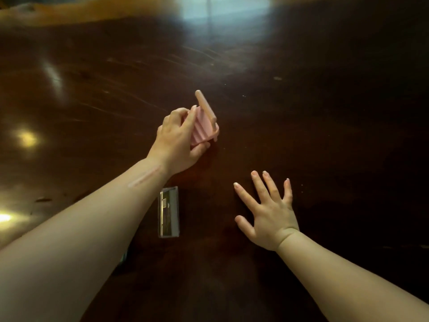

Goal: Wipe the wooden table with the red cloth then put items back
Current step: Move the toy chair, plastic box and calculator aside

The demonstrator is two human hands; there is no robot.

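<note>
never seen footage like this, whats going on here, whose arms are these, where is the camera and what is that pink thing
There is no machine here. A person is working with bare hands, and the single picture comes from a wide-angle camera worn on their head, looking forward and down. That is why both arms reach in from the bottom edge.

The left hand grips a pink stand, a small plastic piece with a ridged face, with fingers and thumb curled round its near end. Whether it touches the wood I cannot tell. The right hand is open with fingers spread, holds nothing, and is low over the dark wooden table. Beside the left forearm a small clear case lies flat on the wood. The bright patches are light reflected in the polished surface.
</note>
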